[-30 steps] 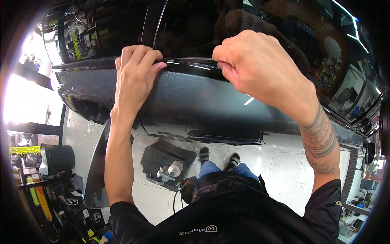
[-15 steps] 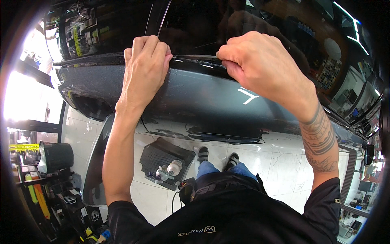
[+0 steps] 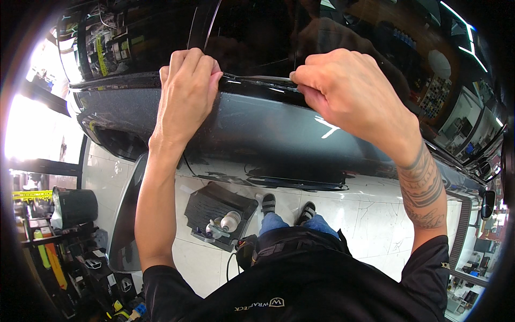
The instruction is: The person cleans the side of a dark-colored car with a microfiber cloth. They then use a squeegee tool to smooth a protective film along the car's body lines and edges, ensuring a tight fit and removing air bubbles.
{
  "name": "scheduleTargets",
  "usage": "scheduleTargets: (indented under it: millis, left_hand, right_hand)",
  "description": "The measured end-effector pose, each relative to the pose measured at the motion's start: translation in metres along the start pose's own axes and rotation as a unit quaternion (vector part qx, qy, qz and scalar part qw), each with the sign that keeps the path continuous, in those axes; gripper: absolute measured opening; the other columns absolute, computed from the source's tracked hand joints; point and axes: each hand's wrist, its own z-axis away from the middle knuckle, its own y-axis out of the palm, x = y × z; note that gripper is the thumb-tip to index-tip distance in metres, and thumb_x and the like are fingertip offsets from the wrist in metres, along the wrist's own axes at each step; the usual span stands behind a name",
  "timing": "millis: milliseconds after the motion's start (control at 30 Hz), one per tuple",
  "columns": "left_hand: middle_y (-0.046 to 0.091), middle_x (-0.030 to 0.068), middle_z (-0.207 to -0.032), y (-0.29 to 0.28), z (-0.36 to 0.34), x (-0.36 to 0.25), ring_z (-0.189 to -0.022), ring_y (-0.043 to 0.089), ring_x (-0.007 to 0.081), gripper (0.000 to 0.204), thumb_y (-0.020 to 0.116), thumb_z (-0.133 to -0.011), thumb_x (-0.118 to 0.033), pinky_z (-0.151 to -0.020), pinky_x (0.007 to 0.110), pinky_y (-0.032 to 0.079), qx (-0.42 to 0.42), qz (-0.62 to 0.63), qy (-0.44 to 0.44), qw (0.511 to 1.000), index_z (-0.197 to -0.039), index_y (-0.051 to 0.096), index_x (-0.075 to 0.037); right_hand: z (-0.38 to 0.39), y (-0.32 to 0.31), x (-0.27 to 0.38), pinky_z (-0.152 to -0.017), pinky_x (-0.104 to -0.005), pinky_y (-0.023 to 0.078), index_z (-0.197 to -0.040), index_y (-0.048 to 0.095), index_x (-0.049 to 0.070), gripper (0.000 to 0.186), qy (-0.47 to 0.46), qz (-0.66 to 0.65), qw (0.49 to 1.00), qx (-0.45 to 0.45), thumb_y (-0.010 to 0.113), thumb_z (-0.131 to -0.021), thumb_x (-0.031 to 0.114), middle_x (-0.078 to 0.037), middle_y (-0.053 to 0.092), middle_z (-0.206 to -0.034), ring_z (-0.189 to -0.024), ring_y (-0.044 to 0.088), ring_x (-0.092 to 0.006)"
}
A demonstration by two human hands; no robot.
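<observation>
A dark car body panel (image 3: 257,129), grey and glossy, lies across the view below black window glass (image 3: 252,32). Along the glass's lower edge runs a shiny black strip (image 3: 257,81), perhaps film or trim; I cannot tell which. My left hand (image 3: 188,88) is closed, its fingers pinching this strip at the left. Farther right, my right hand (image 3: 351,96) is curled into a pinch on the same strip, thumb tucked under the bent index finger. The stretch between both hands looks slightly raised and loose. The fingertips partly hide the gripped edges.
A black step stool (image 3: 206,206) stands on the tiled floor (image 3: 370,225) with a spray bottle (image 3: 230,220) on it. A dark curved panel (image 3: 126,225) leans beside my left forearm. Tools, a black bin (image 3: 75,206) and boxes crowd the lower left.
My left hand has shifted slightly left. The right hand has moved a little down and right, still pinching. The strip between them looks a bit more lifted.
</observation>
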Motion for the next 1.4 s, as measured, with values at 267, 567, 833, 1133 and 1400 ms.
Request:
scheduleTargets:
  millis: [267, 567, 833, 1133, 1400]
  left_hand:
    - [0.056, 0.0078, -0.097, 0.001, -0.001, 0.003, -0.103, 0.054, 0.0279, 0.01, 0.069, -0.089, -0.009, -0.085, 0.043, 0.043, -0.01, 0.01, 0.009, 1.0, -0.096, 0.063, -0.005]
    - [0.056, 0.0085, -0.095, 0.001, -0.004, 0.004, -0.099, 0.054, 0.0274, 0.009, 0.069, -0.089, -0.007, -0.084, 0.042, 0.044, -0.018, 0.017, 0.012, 1.0, -0.094, 0.062, -0.004]
    - [0.055, 0.0093, -0.094, 0.002, -0.004, 0.004, -0.096, 0.055, 0.0274, 0.01, 0.069, -0.088, -0.006, -0.085, 0.042, 0.046, -0.02, 0.032, 0.0, 0.999, -0.094, 0.062, -0.003]
    - [0.055, 0.0112, -0.094, 0.003, -0.005, 0.005, -0.092, 0.055, 0.029, 0.01, 0.068, -0.088, -0.003, -0.085, 0.041, 0.048, -0.027, 0.042, -0.006, 0.999, -0.093, 0.06, -0.001]
    - [0.056, 0.0131, -0.093, 0.003, -0.007, 0.004, -0.089, 0.055, 0.0303, 0.009, 0.067, -0.087, 0.001, -0.083, 0.042, 0.049, -0.037, 0.061, -0.017, 0.997, -0.092, 0.059, 0.001]
  right_hand:
    - [0.007, -0.004, -0.005, -0.063, -0.0383, 0.052, -0.087, 0.072, 0.003, 0.008, -0.01, 0.007, 1.0, 0.004, 0.07, -0.084, 0.01, -0.01, 0.067, -0.077, -0.074, 0.068, -0.0301]
    - [0.012, -0.003, -0.009, -0.062, -0.0375, 0.054, -0.09, 0.074, 0.001, 0.01, -0.011, -0.007, 1.0, 0.0, 0.068, -0.085, 0.008, -0.012, 0.068, -0.074, -0.07, 0.069, -0.0293]
    - [0.02, -0.007, -0.015, -0.064, -0.0357, 0.053, -0.094, 0.075, 0.001, 0.012, -0.018, -0.006, 1.0, 0.005, 0.071, -0.085, 0.007, -0.01, 0.068, -0.079, -0.072, 0.069, -0.0271]
    - [0.03, -0.009, -0.022, -0.064, -0.0355, 0.053, -0.093, 0.075, 0.001, 0.011, -0.015, -0.009, 1.0, 0.009, 0.071, -0.085, 0.007, -0.01, 0.068, -0.079, -0.072, 0.068, -0.0263]
    - [0.04, -0.014, -0.027, -0.069, -0.0386, 0.056, -0.078, 0.071, 0.004, 0.011, -0.001, -0.015, 1.0, 0.012, 0.067, -0.085, 0.012, -0.011, 0.068, -0.075, -0.076, 0.07, -0.028]
